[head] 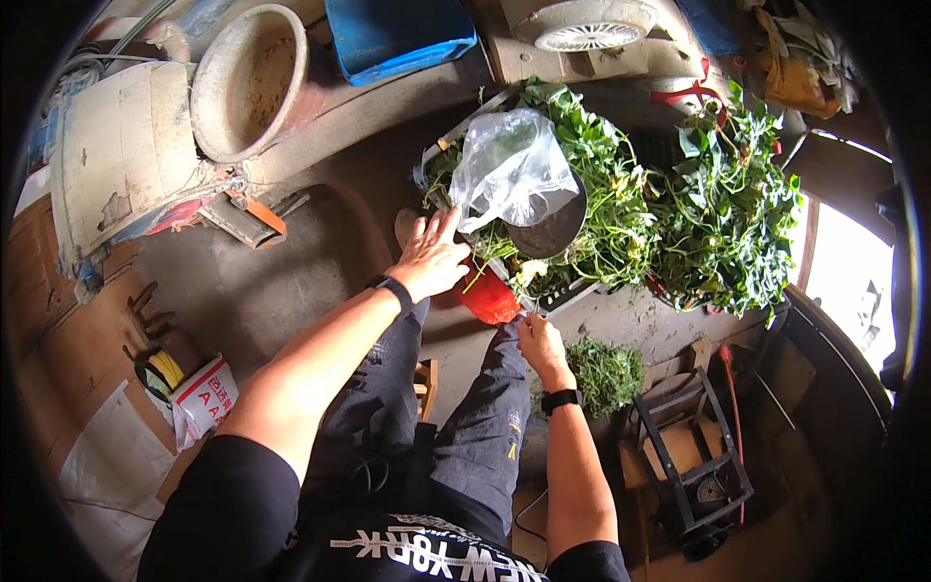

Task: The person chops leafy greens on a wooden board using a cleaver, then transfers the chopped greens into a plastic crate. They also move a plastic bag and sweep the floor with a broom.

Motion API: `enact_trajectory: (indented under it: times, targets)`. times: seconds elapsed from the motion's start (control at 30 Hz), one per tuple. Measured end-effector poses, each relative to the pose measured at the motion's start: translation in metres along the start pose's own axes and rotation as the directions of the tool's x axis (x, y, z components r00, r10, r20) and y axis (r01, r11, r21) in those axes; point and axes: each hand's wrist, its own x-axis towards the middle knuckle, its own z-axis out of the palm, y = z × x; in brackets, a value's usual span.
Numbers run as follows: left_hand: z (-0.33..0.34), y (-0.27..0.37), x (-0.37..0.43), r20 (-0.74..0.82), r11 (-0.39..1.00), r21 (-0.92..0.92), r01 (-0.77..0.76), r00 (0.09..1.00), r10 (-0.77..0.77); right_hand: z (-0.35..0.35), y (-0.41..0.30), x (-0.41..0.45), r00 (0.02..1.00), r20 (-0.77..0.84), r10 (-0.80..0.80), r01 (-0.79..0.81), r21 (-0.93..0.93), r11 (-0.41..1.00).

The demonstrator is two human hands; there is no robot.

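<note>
My left hand point(435, 251) is stretched out palm down with its fingers apart. Its fingertips are at the near-left edge of a clear plastic bag point(513, 156), and whether they touch it is unclear. The bag lies over a dark round pan or lid point(556, 229) on a heap of leafy green vines point(614, 196). Below the heap a red plastic bag point(491, 298) hangs or rests by a crate edge point(571, 295). Beside that bag, over my right knee, my right hand point(542, 349) has its fingers drawn together; anything pinched there is too small to make out.
Another vine heap point(734, 211) with a red strap point(691, 93) stands to the right. Cut greens point(604, 371) lie on the floor near a black metal frame point(687, 458). Further off are a blue bin point(400, 36), a large basin point(251, 84) and a white-and-red package point(206, 400).
</note>
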Motion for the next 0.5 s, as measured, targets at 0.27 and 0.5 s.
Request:
enact_trajectory:
  times: [0.27,0.5]
  targets:
    - [-0.026,0.012,0.034,-0.534,0.930,-0.306,-0.205,0.846,0.010,0.019,0.010,0.013,1.000,-0.012,0.006,-0.005,0.087,0.996]
    - [-0.109,0.027,-0.043,-0.621,0.638,-0.678,-0.364,0.749,-0.232,0.006,0.011,0.025,0.992,-0.061,0.109,-0.092,0.231,0.969]
